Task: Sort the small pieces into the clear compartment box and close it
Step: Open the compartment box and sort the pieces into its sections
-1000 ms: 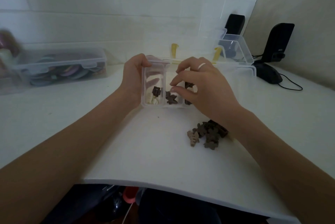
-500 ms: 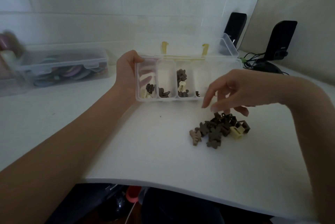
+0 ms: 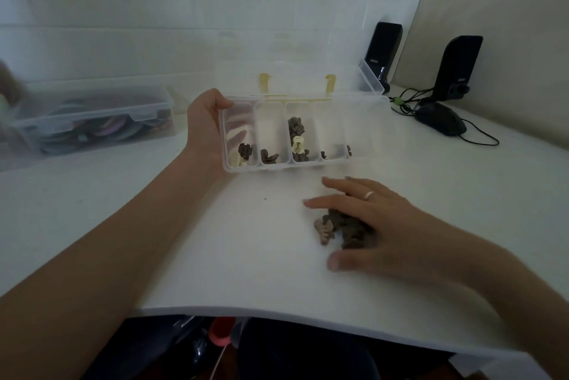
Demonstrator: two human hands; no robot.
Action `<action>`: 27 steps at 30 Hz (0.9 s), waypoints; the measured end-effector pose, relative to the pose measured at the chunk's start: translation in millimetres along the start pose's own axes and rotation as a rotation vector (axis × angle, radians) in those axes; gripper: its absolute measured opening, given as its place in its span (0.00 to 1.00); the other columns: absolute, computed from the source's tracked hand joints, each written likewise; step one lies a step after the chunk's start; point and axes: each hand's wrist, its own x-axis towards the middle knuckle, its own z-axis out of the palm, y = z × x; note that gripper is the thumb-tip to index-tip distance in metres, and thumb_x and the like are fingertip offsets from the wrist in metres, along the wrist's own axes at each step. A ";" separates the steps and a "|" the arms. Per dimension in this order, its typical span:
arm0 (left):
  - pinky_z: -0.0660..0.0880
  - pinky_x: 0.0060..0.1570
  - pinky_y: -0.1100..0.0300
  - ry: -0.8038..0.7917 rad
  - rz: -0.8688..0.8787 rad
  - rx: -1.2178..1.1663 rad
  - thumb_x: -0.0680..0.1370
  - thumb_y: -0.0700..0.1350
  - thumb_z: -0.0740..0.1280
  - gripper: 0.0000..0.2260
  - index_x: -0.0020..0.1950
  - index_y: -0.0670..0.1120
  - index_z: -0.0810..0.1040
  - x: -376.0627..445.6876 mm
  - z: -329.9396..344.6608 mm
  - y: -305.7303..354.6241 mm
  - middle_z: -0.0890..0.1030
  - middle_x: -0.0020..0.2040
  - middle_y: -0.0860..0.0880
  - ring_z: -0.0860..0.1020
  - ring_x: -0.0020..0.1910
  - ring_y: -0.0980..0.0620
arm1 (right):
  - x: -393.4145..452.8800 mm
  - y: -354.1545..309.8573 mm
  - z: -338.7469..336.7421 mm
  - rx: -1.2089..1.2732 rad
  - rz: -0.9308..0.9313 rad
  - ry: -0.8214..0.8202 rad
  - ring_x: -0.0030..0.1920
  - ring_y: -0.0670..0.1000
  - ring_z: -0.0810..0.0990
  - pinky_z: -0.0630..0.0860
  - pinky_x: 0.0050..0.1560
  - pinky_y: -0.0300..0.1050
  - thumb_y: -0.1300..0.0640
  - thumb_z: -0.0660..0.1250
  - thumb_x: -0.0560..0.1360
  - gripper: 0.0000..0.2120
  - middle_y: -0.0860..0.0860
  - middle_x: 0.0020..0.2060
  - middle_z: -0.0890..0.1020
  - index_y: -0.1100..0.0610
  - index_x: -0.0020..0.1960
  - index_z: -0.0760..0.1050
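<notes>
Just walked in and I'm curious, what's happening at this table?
A person is sorting small brown and cream pieces into a clear plastic compartment box. The left hand grips the box's left end; its lid is open. The right hand rests flat over the loose pile on the white table.

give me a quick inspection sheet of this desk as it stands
surface: white table, bare in front
job's things: compartment box open, lid up; brown and cream pieces in several sections; loose pile of pieces
clutter: lidded bin at left, mouse
hands: left hand grips the box's left end; right hand spread over the pile
cables: mouse cable, speaker wires
surroundings: white wall, two black speakers
</notes>
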 end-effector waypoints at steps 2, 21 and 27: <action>0.68 0.43 0.58 0.005 0.002 -0.002 0.60 0.45 0.59 0.04 0.33 0.47 0.71 -0.2 0.7 -0.1 0.80 0.37 0.51 0.74 0.38 0.52 | 8.3 -6.2 9.4 -0.058 -0.056 0.151 0.71 0.41 0.57 0.57 0.71 0.46 0.25 0.57 0.64 0.31 0.37 0.70 0.63 0.32 0.65 0.64; 0.70 0.47 0.57 0.093 0.069 -0.049 0.59 0.44 0.60 0.07 0.35 0.46 0.72 12.3 -9.4 1.3 0.81 0.40 0.49 0.77 0.42 0.51 | 63.5 -2.5 17.1 -0.030 -0.230 0.597 0.52 0.41 0.71 0.60 0.57 0.41 0.37 0.59 0.70 0.16 0.37 0.43 0.82 0.44 0.47 0.80; 0.70 0.45 0.58 0.058 0.077 -0.062 0.58 0.43 0.60 0.08 0.36 0.47 0.69 14.1 -9.4 1.2 0.77 0.48 0.45 0.75 0.48 0.49 | 65.0 -11.5 9.3 0.170 -0.260 0.673 0.46 0.38 0.70 0.64 0.50 0.26 0.49 0.62 0.74 0.13 0.34 0.44 0.74 0.51 0.55 0.77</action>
